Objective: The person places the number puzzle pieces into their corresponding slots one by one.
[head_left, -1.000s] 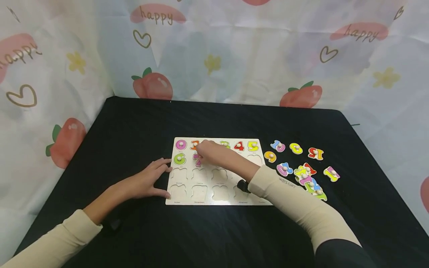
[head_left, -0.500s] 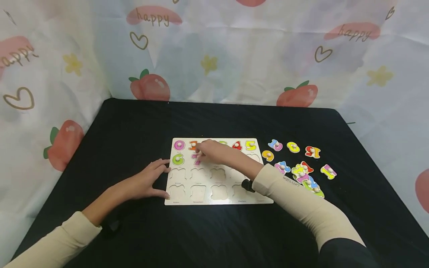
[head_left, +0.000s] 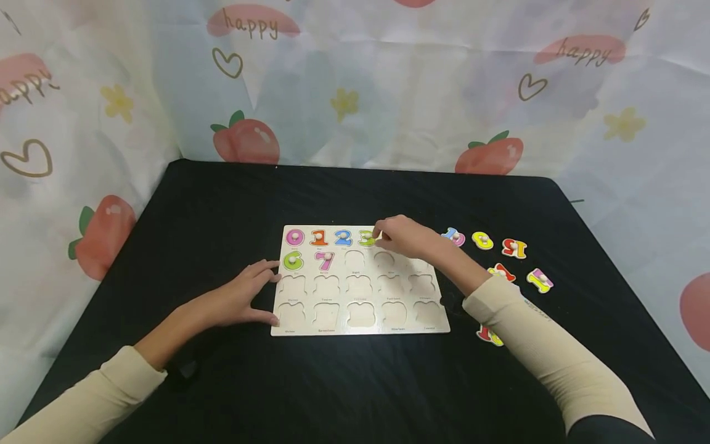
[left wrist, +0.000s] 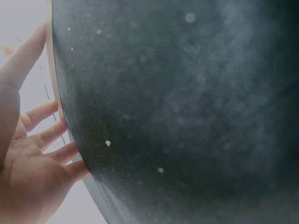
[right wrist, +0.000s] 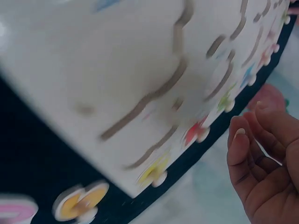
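Observation:
A pale wooden number puzzle board [head_left: 344, 296] lies on the black table. Pink 0 [head_left: 295, 237], orange 1 [head_left: 318, 238], blue 2 [head_left: 343, 238], green 3 [head_left: 366, 238], green 6 [head_left: 293, 260] and pink 7 [head_left: 324, 260] sit in its recesses. Spread along the board's left edge, my left hand [head_left: 238, 301] touches it with fingertips and thumb. My right hand [head_left: 407, 237] is over the upper right of the board, fingers loosely curled and holding nothing. From the right wrist, red 4 [right wrist: 195, 130] and yellow 5 [right wrist: 154, 170] also show in the top row.
Right of the board lie loose number pieces: a blue-and-pink 10 [head_left: 455, 237], a rounded yellow piece [head_left: 482, 240], a red-and-yellow 15 [head_left: 514, 248] and a yellow-and-pink piece [head_left: 540, 280]. My right forearm hides several others. A printed cloth [head_left: 355, 80] hangs behind the table.
My right hand has left the pink 7 and moved right across the board, uncovering the 2, the 3 and the 7. My left hand stays at the board's edge.

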Demonstrator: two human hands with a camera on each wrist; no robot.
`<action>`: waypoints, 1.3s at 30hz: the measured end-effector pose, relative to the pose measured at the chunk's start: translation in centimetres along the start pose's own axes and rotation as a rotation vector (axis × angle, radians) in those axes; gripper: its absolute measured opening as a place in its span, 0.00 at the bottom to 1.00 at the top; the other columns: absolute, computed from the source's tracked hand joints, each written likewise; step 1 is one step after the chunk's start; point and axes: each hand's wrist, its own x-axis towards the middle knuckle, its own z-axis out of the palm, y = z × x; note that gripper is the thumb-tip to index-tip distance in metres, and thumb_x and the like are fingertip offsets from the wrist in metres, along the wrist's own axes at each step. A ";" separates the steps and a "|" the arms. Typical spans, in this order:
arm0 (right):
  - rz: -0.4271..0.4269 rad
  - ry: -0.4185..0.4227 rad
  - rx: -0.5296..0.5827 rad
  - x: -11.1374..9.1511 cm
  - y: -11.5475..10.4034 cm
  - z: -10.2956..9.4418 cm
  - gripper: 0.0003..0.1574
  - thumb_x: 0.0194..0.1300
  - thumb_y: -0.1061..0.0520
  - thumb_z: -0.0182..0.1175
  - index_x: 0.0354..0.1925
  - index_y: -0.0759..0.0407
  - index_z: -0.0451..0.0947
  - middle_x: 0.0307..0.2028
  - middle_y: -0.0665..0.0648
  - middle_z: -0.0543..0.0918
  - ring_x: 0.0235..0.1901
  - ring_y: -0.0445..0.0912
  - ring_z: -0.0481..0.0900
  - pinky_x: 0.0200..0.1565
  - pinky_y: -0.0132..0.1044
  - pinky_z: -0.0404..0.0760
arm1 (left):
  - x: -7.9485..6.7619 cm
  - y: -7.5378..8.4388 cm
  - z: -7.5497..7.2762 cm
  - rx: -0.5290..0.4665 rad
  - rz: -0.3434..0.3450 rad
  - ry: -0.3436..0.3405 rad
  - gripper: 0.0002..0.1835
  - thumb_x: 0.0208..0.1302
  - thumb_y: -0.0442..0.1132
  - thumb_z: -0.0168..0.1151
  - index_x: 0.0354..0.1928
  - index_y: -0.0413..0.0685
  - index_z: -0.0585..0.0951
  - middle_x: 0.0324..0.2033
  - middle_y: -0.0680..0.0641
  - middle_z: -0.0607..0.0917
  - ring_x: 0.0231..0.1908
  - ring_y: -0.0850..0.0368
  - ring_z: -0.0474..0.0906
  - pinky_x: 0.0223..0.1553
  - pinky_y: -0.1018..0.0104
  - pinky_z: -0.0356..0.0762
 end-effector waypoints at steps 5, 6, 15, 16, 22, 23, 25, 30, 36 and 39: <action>0.056 0.030 0.012 -2.1 2.5 -0.9 0.12 0.64 0.61 0.60 0.45 0.65 0.79 0.31 0.54 0.79 0.28 0.46 0.74 0.32 0.36 0.75 | 0.0 0.1 -0.1 0.008 0.006 -0.004 0.45 0.44 0.59 0.73 0.59 0.40 0.69 0.67 0.38 0.59 0.67 0.37 0.49 0.61 0.42 0.58; 0.062 0.034 0.007 -2.5 3.0 -1.1 0.11 0.65 0.61 0.59 0.45 0.65 0.78 0.32 0.55 0.79 0.29 0.46 0.74 0.32 0.36 0.75 | 0.0 0.2 -0.1 0.009 0.008 -0.004 0.44 0.44 0.59 0.73 0.59 0.40 0.69 0.67 0.38 0.59 0.67 0.37 0.49 0.61 0.42 0.58; 0.120 0.060 -0.037 -5.6 6.5 -2.7 0.11 0.68 0.63 0.54 0.45 0.70 0.78 0.37 0.61 0.81 0.30 0.49 0.75 0.38 0.44 0.77 | 0.3 0.3 -0.4 0.022 -0.011 -0.020 0.45 0.44 0.60 0.72 0.59 0.39 0.69 0.67 0.37 0.58 0.67 0.37 0.49 0.62 0.42 0.54; 0.123 0.062 -0.037 -6.0 6.8 -2.9 0.11 0.68 0.64 0.54 0.44 0.70 0.78 0.37 0.61 0.81 0.31 0.49 0.76 0.39 0.44 0.77 | 0.3 0.3 -0.4 0.024 -0.013 -0.021 0.45 0.44 0.60 0.72 0.59 0.39 0.69 0.67 0.37 0.58 0.67 0.37 0.49 0.62 0.42 0.54; 0.162 0.049 -0.033 -7.6 8.4 -3.8 0.11 0.67 0.63 0.54 0.43 0.69 0.79 0.33 0.57 0.80 0.29 0.47 0.73 0.36 0.43 0.76 | 0.3 0.4 -0.4 0.012 -0.035 -0.034 0.45 0.45 0.59 0.72 0.60 0.39 0.68 0.68 0.37 0.57 0.67 0.38 0.48 0.62 0.42 0.54; 0.164 0.047 -0.032 -7.8 8.5 -3.9 0.11 0.67 0.63 0.55 0.42 0.70 0.78 0.33 0.57 0.80 0.29 0.47 0.73 0.35 0.43 0.75 | 0.2 0.5 -0.4 0.008 -0.043 -0.036 0.45 0.45 0.58 0.72 0.61 0.39 0.68 0.68 0.38 0.56 0.67 0.38 0.48 0.62 0.42 0.55; 0.162 0.045 -0.034 -8.1 8.8 -4.0 0.10 0.66 0.63 0.56 0.42 0.69 0.78 0.32 0.56 0.80 0.29 0.47 0.73 0.35 0.43 0.76 | 0.2 0.5 -0.4 0.000 -0.056 -0.038 0.45 0.46 0.58 0.72 0.61 0.39 0.67 0.68 0.38 0.56 0.67 0.38 0.47 0.62 0.41 0.54; 0.152 0.038 -0.020 -9.1 9.4 -3.3 0.08 0.65 0.64 0.57 0.40 0.68 0.79 0.32 0.56 0.81 0.30 0.46 0.76 0.36 0.44 0.78 | 0.2 0.6 -0.4 -0.005 -0.063 -0.051 0.45 0.46 0.58 0.72 0.61 0.39 0.67 0.69 0.38 0.55 0.68 0.38 0.46 0.62 0.41 0.54; 0.114 0.032 0.003 -9.9 10.0 -2.2 0.09 0.64 0.64 0.58 0.42 0.69 0.79 0.35 0.57 0.82 0.34 0.48 0.78 0.37 0.44 0.79 | 0.2 0.7 -0.3 -0.009 -0.066 -0.061 0.44 0.46 0.57 0.72 0.60 0.39 0.67 0.68 0.37 0.55 0.68 0.37 0.46 0.61 0.40 0.54; 0.137 0.036 0.004 -10.3 10.4 -2.1 0.09 0.64 0.64 0.58 0.41 0.69 0.79 0.33 0.56 0.81 0.31 0.47 0.77 0.36 0.44 0.78 | 0.1 0.7 -0.3 -0.011 -0.062 -0.058 0.44 0.46 0.58 0.72 0.60 0.39 0.67 0.68 0.37 0.56 0.68 0.37 0.46 0.61 0.40 0.54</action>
